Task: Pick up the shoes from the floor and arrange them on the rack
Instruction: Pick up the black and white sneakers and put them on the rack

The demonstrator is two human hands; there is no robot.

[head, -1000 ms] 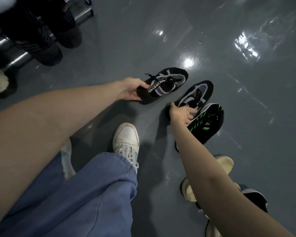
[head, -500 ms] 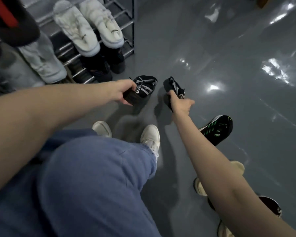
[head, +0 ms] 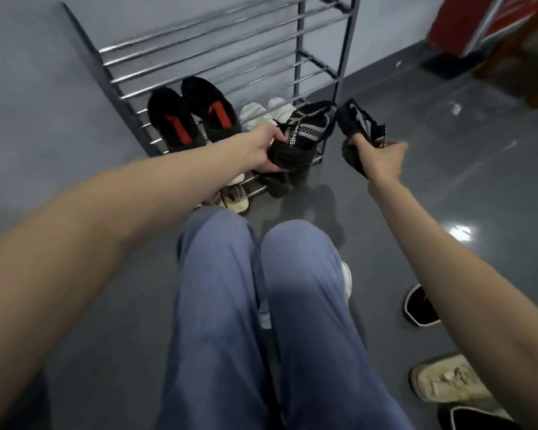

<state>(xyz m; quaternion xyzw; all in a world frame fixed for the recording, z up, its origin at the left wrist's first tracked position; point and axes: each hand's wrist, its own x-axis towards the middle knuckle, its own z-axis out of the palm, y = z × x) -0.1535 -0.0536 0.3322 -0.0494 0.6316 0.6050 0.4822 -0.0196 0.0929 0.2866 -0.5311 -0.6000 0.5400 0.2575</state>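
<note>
My left hand [head: 263,148] grips a black mesh shoe with white lettering [head: 305,133] by its heel, held in the air in front of the metal shoe rack [head: 218,41]. My right hand [head: 382,159] holds the matching black shoe [head: 359,125] just right of the rack's corner post. Both shoes hang off the floor. The rack's upper shelves are bare bars. A pair of black shoes with red insoles [head: 193,116] sits on a middle shelf, with white shoes [head: 263,113] beside it.
On the grey floor at the right lie a black shoe with a white sole [head: 420,307], a cream shoe [head: 448,384] and another black shoe [head: 475,418]. Beige shoes [head: 235,198] sit at the rack's bottom. My legs in blue trousers [head: 261,321] fill the centre. Red furniture [head: 479,23] stands far right.
I have lifted both black mesh shoes off the floor and carried them to the rack. The view swung from the floor to the rack.
</note>
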